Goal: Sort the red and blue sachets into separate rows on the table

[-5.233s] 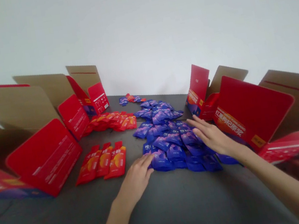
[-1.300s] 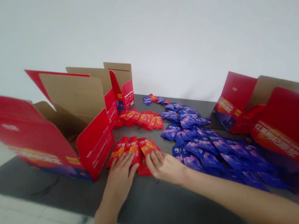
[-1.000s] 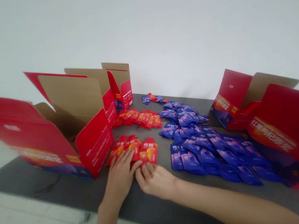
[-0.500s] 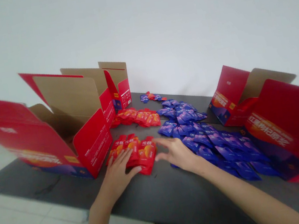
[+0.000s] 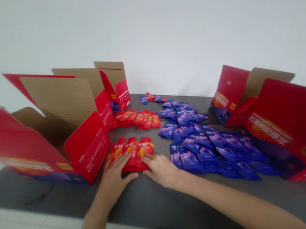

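Note:
Three red spouted pouches (image 5: 131, 149) with orange fruit prints lie side by side on the dark table, with more red layers visible under them. My left hand (image 5: 113, 181) rests over the lower left of these pouches, its fingers stretched flat and the thumb out along their near edge. At their lower right corner, my right hand (image 5: 162, 169) has its fingers curled and pinched on the rightmost red pouch (image 5: 144, 149). Just right of that hand lie purple-blue pouches (image 5: 188, 159), spread in overlapping rows.
Open red cartons (image 5: 88, 148) stand along the left side, flaps raised. Another open red carton (image 5: 272, 125) stands at the right, with one more (image 5: 231, 93) behind it. Farther back lie a red pouch pile (image 5: 146, 119) and a small mixed pile (image 5: 152, 98). A wall rises behind the table (image 5: 156, 204).
My right hand has moved left and nearer, from beside the red pouches onto the rightmost one. The red pouches now sit closer together and more evenly. The view has shifted slightly.

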### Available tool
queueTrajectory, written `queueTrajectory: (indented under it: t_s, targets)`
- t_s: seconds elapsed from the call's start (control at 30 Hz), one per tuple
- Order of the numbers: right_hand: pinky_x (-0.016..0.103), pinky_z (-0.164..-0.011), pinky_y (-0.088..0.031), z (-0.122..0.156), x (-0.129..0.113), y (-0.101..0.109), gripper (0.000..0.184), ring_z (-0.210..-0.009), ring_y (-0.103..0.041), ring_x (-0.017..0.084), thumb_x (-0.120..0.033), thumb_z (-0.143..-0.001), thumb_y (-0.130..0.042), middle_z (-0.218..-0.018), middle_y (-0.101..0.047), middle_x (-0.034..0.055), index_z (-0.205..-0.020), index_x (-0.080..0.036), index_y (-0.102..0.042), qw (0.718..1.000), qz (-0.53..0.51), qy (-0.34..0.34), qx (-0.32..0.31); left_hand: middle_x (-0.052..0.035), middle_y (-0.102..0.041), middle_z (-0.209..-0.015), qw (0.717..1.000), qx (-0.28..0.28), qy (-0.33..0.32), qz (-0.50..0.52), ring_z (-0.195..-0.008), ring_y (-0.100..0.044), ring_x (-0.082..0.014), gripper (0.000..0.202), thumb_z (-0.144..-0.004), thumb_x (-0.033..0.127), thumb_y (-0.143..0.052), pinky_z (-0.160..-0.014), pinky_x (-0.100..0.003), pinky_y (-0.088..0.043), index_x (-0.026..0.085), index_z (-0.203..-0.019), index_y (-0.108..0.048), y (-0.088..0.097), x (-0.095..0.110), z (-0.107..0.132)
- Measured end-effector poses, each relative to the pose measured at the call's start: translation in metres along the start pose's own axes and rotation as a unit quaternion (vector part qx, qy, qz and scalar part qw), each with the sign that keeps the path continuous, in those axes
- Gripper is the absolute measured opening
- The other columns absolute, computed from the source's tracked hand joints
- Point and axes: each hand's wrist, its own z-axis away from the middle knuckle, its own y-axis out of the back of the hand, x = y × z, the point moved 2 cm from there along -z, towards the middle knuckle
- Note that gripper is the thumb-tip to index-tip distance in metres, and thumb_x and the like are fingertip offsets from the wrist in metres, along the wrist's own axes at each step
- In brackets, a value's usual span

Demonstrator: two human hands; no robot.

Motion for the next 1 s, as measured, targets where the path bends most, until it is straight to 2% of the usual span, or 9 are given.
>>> queueTrajectory:
  t_s: [0.07,0.13,0.27,0.37,0.43,0.53,0.67,0.8,1.0]
  targets:
    - [0.029,-0.071,-0.045,0.002,-0.003,-0.002,0.026,-0.083,-0.061,0.018,-0.03,-0.083,-0.05,-0.102,-0.061,0.0068,-0.106,-0.019,-0.054,1.0,0.026,-0.001,0.011,-0.0076,-0.053,-0.129,1.0,0.012,-0.004,-0.002,-0.123,-0.044,-0.0247,0.057,-0.075,0.041,-0.059,-0.107,-0.045,-0.025,0.022,-0.127,-0.048,0.0,0.0,0.0]
    - [0.033,-0.078,-0.044,0.007,-0.004,0.0,0.032,-0.09,-0.058,0.02,-0.037,-0.081,-0.054,-0.104,-0.06,0.0078,-0.107,-0.019,-0.055,0.999,0.041,0.006,0.028,-0.0074,-0.054,-0.129,1.0,0.017,-0.005,-0.003,-0.122,-0.045,-0.0252,0.056,-0.075,0.042,-0.059,-0.106,-0.045,-0.026,0.022,-0.126,-0.049,0.0,0.0,0.0]
    - [0.044,-0.094,-0.034,0.008,0.012,0.028,0.046,-0.108,-0.048,0.025,-0.054,-0.078,-0.052,-0.118,-0.055,0.0099,-0.109,-0.021,-0.057,0.993,0.047,0.015,0.102,-0.0079,-0.054,-0.129,1.0,0.016,-0.011,-0.014,-0.122,-0.045,-0.0252,0.057,-0.075,0.043,-0.058,-0.106,-0.045,-0.026,0.021,-0.127,-0.048,0.0,0.002,0.0]
    - [0.036,-0.091,-0.038,-0.019,0.046,0.057,0.043,-0.107,-0.05,0.021,-0.046,-0.085,-0.047,-0.127,-0.047,0.009,-0.122,-0.023,-0.049,0.991,0.038,-0.026,0.128,-0.0085,-0.053,-0.129,0.999,0.021,-0.016,-0.028,-0.122,-0.045,-0.0254,0.059,-0.076,0.044,-0.057,-0.106,-0.046,-0.025,0.021,-0.128,-0.046,-0.001,0.004,0.0]
    - [0.033,-0.092,-0.039,-0.052,0.071,0.066,0.047,-0.113,-0.048,0.022,-0.038,-0.082,-0.054,-0.132,-0.041,0.0117,-0.126,-0.022,-0.046,0.989,0.061,-0.068,0.119,-0.0086,-0.053,-0.129,0.999,0.023,-0.005,-0.034,-0.122,-0.045,-0.026,0.057,-0.076,0.044,-0.057,-0.106,-0.047,-0.026,0.022,-0.128,-0.046,-0.002,0.005,-0.001]
    - [0.032,-0.092,-0.04,-0.108,0.095,0.057,0.058,-0.113,-0.049,0.023,-0.03,-0.079,-0.06,-0.132,-0.041,0.015,-0.131,-0.018,-0.04,0.993,0.071,-0.069,0.061,-0.0085,-0.052,-0.131,0.999,0.022,0.011,-0.04,-0.122,-0.045,-0.0257,0.055,-0.078,0.042,-0.057,-0.105,-0.048,-0.027,0.023,-0.129,-0.045,-0.003,0.006,0.0]
    - [0.031,-0.089,-0.043,-0.159,0.101,0.026,0.06,-0.111,-0.051,0.023,-0.037,-0.078,-0.06,-0.124,-0.049,0.0153,-0.13,-0.015,-0.04,0.994,0.089,-0.061,0.013,-0.0083,-0.049,-0.134,0.999,0.012,0.014,-0.046,-0.124,-0.043,-0.024,0.054,-0.08,0.039,-0.055,-0.106,-0.047,-0.026,0.023,-0.13,-0.043,-0.004,0.007,0.002]
    - [0.031,-0.084,-0.046,-0.178,0.097,0.008,0.042,-0.103,-0.057,0.024,-0.038,-0.08,-0.057,-0.111,-0.058,0.0151,-0.113,-0.011,-0.054,0.99,0.12,-0.071,-0.004,-0.0083,-0.049,-0.133,0.998,0.013,0.019,-0.054,-0.123,-0.044,-0.0244,0.054,-0.08,0.038,-0.055,-0.105,-0.049,-0.028,0.022,-0.13,-0.043,-0.004,0.008,0.002]
    - [0.028,-0.088,-0.044,-0.172,0.086,0.009,0.028,-0.107,-0.055,0.022,-0.015,-0.086,-0.041,-0.112,-0.057,0.0181,-0.109,-0.008,-0.055,0.985,0.162,-0.048,-0.039,-0.0077,-0.049,-0.133,0.997,0.026,-0.003,-0.068,-0.124,-0.043,-0.0242,0.054,-0.082,0.04,-0.053,-0.105,-0.049,-0.029,0.021,-0.131,-0.041,-0.004,0.01,0.003]
